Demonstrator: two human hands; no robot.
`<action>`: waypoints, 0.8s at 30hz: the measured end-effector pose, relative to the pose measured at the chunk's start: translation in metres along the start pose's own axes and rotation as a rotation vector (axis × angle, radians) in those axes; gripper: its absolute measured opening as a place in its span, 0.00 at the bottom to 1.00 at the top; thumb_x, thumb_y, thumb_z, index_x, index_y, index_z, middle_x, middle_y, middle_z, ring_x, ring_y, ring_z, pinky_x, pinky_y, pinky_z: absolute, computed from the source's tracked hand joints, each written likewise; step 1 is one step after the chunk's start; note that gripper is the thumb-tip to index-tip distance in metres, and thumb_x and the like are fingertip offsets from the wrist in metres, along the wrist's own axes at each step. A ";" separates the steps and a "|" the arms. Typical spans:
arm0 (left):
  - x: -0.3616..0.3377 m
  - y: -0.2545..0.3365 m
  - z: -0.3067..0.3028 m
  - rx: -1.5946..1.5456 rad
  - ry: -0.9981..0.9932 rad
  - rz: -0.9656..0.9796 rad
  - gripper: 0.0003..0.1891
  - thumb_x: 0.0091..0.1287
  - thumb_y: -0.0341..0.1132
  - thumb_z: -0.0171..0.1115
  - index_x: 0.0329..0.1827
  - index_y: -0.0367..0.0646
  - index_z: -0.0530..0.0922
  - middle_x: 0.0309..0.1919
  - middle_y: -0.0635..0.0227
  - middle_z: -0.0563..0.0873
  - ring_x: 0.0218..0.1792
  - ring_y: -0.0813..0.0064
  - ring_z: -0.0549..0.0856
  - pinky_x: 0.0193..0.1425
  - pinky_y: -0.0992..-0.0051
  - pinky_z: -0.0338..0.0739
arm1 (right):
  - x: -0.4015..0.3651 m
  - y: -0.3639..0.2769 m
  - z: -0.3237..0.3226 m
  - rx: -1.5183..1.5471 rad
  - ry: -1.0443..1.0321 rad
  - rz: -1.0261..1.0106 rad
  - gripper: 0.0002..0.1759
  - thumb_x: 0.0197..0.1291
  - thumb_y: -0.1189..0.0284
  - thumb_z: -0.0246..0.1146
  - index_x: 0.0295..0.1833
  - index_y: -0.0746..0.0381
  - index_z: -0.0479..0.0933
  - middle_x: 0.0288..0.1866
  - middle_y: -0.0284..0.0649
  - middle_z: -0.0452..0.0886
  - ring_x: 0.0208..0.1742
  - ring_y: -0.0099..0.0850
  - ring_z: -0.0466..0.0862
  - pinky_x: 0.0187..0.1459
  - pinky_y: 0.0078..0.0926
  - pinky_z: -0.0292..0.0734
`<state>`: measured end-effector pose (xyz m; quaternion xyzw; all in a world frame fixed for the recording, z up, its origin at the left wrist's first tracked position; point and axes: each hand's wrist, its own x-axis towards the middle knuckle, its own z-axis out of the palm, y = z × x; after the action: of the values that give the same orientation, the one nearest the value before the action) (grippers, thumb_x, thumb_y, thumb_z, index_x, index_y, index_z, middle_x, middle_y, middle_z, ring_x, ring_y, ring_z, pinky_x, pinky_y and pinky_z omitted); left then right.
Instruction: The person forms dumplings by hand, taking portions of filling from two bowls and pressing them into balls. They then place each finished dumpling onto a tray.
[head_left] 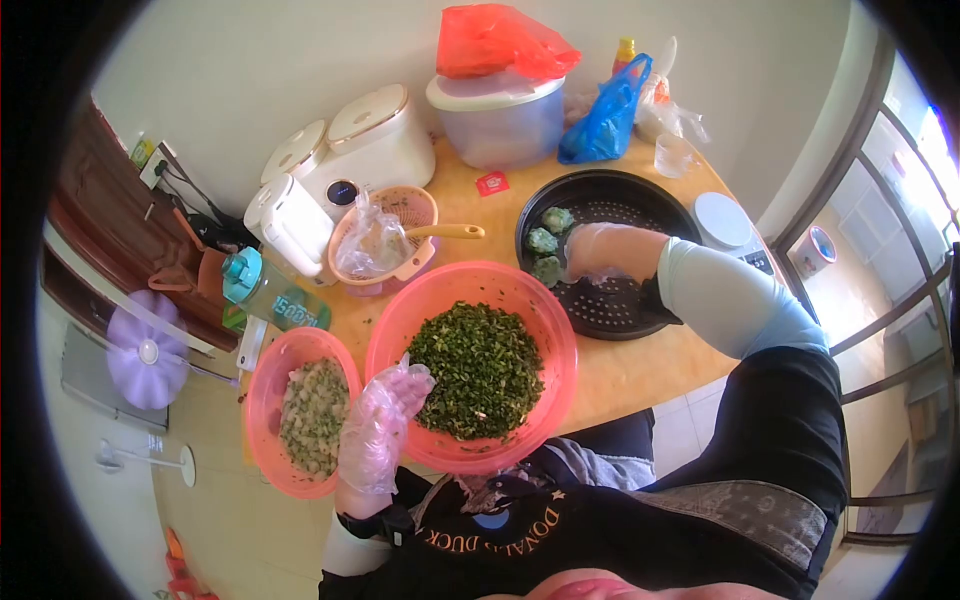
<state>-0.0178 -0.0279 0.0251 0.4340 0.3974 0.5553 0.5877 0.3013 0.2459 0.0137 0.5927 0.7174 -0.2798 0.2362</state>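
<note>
Gloves (366, 455) of clear plastic, two in all, cover the person's hands. The right hand (592, 252) reaches into one black perforated tray (625, 207); its fingers are blurred and largely hidden, so whether they grip anything cannot be told. Just left of it lie three visible green lumps (541, 240). The left hand (388, 405), fingers loosely bent, is at the edge of one large pink bowl (562, 365) to its right, full of chopped greens (480, 370); whether it grips the rim is unclear. Left of this hand stands one smaller pink basin (257, 405), its pale pieces (312, 420) too small to count.
</note>
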 end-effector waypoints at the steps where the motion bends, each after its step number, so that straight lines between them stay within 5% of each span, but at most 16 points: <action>1: 0.000 0.001 0.000 0.002 0.005 0.010 0.34 0.74 0.49 0.63 0.73 0.32 0.69 0.68 0.48 0.79 0.67 0.56 0.80 0.75 0.60 0.71 | 0.022 0.008 0.010 0.000 0.003 0.001 0.24 0.53 0.59 0.72 0.54 0.58 0.87 0.52 0.45 0.89 0.55 0.43 0.88 0.58 0.41 0.82; 3: 0.000 0.000 -0.002 0.019 -0.024 0.038 0.34 0.74 0.49 0.63 0.73 0.32 0.69 0.67 0.48 0.79 0.67 0.56 0.80 0.75 0.60 0.70 | 0.078 0.028 0.036 -0.585 0.146 -0.468 0.17 0.56 0.58 0.70 0.45 0.58 0.89 0.41 0.42 0.91 0.45 0.40 0.90 0.50 0.41 0.83; 4: -0.001 0.000 -0.003 0.036 -0.051 0.063 0.34 0.75 0.49 0.62 0.74 0.32 0.69 0.67 0.48 0.79 0.67 0.56 0.80 0.75 0.60 0.70 | 0.061 0.018 0.032 -0.588 0.148 -0.467 0.17 0.56 0.58 0.70 0.45 0.58 0.89 0.41 0.42 0.91 0.45 0.40 0.90 0.50 0.41 0.83; 6: -0.002 -0.001 -0.005 0.053 -0.052 0.075 0.34 0.75 0.49 0.62 0.74 0.31 0.69 0.67 0.48 0.79 0.67 0.57 0.80 0.75 0.60 0.70 | 0.011 -0.014 0.020 -0.103 0.108 -0.044 0.15 0.58 0.59 0.68 0.44 0.58 0.89 0.36 0.39 0.90 0.40 0.39 0.90 0.44 0.42 0.83; 10: -0.008 0.009 -0.011 0.112 -0.051 0.117 0.35 0.75 0.50 0.61 0.74 0.31 0.68 0.67 0.50 0.80 0.67 0.58 0.80 0.75 0.60 0.70 | 0.021 0.022 0.007 -0.166 0.075 -0.163 0.17 0.60 0.60 0.66 0.48 0.58 0.88 0.37 0.41 0.89 0.39 0.38 0.89 0.43 0.43 0.83; 12: -0.013 0.013 -0.021 0.065 -0.009 0.157 0.33 0.77 0.50 0.59 0.74 0.31 0.68 0.66 0.51 0.80 0.66 0.58 0.81 0.75 0.59 0.71 | -0.019 0.050 -0.013 -0.261 0.333 -0.725 0.20 0.59 0.58 0.67 0.49 0.61 0.86 0.37 0.42 0.88 0.39 0.36 0.89 0.42 0.40 0.83; 14: -0.019 0.018 -0.039 0.013 0.043 0.195 0.32 0.78 0.50 0.57 0.74 0.32 0.69 0.66 0.52 0.80 0.66 0.58 0.81 0.75 0.59 0.71 | -0.082 0.011 -0.036 0.068 0.273 -0.180 0.20 0.60 0.59 0.68 0.49 0.62 0.84 0.34 0.38 0.86 0.36 0.31 0.87 0.41 0.33 0.82; 16: -0.021 0.029 -0.062 -0.148 0.143 0.187 0.28 0.81 0.47 0.52 0.74 0.33 0.69 0.65 0.54 0.81 0.65 0.57 0.81 0.74 0.57 0.72 | -0.099 0.023 -0.035 0.486 0.355 -0.271 0.17 0.63 0.60 0.68 0.51 0.62 0.83 0.33 0.32 0.84 0.36 0.27 0.85 0.41 0.28 0.81; 17: -0.022 0.040 -0.069 -0.223 0.222 0.143 0.25 0.83 0.43 0.48 0.74 0.34 0.69 0.64 0.54 0.81 0.65 0.58 0.81 0.74 0.56 0.74 | -0.099 0.035 -0.036 0.604 0.285 -0.513 0.17 0.68 0.62 0.66 0.55 0.62 0.82 0.38 0.31 0.83 0.39 0.28 0.84 0.45 0.27 0.81; 18: -0.022 0.045 -0.078 -0.228 0.239 0.149 0.25 0.83 0.43 0.48 0.74 0.34 0.69 0.64 0.54 0.81 0.65 0.58 0.81 0.74 0.56 0.74 | -0.116 0.023 -0.028 0.591 0.274 -0.522 0.17 0.68 0.62 0.66 0.55 0.62 0.82 0.38 0.31 0.83 0.39 0.28 0.84 0.45 0.27 0.81; 20: -0.028 0.052 -0.103 -0.078 0.223 0.256 0.28 0.83 0.46 0.48 0.76 0.34 0.66 0.67 0.53 0.79 0.65 0.60 0.80 0.75 0.59 0.72 | -0.167 -0.016 0.009 1.332 0.490 -0.570 0.19 0.71 0.63 0.66 0.60 0.64 0.80 0.44 0.36 0.83 0.44 0.29 0.84 0.49 0.28 0.81; 22: -0.036 0.061 -0.115 0.035 0.284 0.295 0.23 0.83 0.41 0.50 0.72 0.35 0.72 0.61 0.56 0.84 0.62 0.64 0.84 0.72 0.64 0.75 | -0.171 -0.043 0.045 1.486 0.469 -0.626 0.24 0.71 0.63 0.67 0.65 0.64 0.77 0.49 0.41 0.83 0.47 0.31 0.84 0.52 0.29 0.81; 24: -0.044 0.065 -0.148 0.172 0.421 0.228 0.21 0.81 0.39 0.54 0.69 0.35 0.76 0.60 0.60 0.85 0.60 0.66 0.84 0.69 0.68 0.76 | -0.172 -0.081 0.080 1.468 0.341 -0.604 0.22 0.70 0.67 0.64 0.64 0.66 0.79 0.44 0.35 0.84 0.42 0.26 0.82 0.49 0.26 0.80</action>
<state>-0.1809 -0.0615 0.0412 0.3993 0.5055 0.6601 0.3864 0.2542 0.0567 0.0802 0.4118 0.5061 -0.6366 -0.4112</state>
